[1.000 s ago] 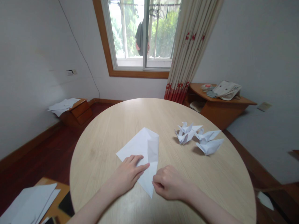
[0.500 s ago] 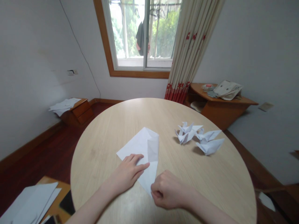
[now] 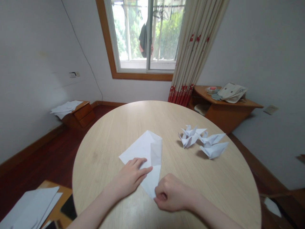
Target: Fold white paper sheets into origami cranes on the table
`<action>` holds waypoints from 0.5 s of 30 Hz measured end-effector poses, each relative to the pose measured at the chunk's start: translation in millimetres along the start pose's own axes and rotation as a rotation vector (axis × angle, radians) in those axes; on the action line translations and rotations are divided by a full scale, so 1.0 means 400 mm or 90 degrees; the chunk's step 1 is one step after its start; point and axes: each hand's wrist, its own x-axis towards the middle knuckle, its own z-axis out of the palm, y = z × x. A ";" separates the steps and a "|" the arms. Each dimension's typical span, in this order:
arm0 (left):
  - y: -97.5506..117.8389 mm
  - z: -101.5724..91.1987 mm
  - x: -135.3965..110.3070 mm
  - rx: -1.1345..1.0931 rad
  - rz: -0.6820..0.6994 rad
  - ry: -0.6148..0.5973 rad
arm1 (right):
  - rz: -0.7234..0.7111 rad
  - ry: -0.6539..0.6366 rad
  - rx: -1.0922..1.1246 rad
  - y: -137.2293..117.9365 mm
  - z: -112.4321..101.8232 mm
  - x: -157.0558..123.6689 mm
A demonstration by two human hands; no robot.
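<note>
A partly folded sheet of white paper [image 3: 145, 146] lies on the round wooden table, its right side folded inward and its narrow point toward me. My left hand [image 3: 133, 175] rests flat on it with fingers stretched out, the index finger reaching the fold. At the lower right edge, close to the narrow point, my right hand [image 3: 170, 192] is closed, its curled fingers and thumb at the paper's edge. Whether the edge is pinched or only pressed is partly hidden by the knuckles. Several folded paper birds [image 3: 202, 140] stand to the right, apart from both hands.
The round table [image 3: 102, 133] fills the middle. Loose white sheets [image 3: 28, 206] and a dark flat object [image 3: 68, 207] lie at the lower left. Behind are a low cabinet with papers [image 3: 83, 113], a curtain [image 3: 193, 47] and a corner desk [image 3: 228, 111] bearing a cloth bag.
My right hand has shifted very slightly at the paper's lower edge. My left hand, the paper and the paper birds look the same.
</note>
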 end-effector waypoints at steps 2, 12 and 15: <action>-0.001 0.003 0.000 -0.004 0.002 0.001 | 0.021 0.009 0.056 0.007 -0.008 0.002; -0.003 0.012 0.000 -0.022 0.011 -0.013 | 0.105 0.111 0.075 0.053 -0.034 0.010; 0.001 0.014 -0.003 -0.032 0.005 -0.032 | 0.084 0.160 0.077 0.065 -0.042 0.008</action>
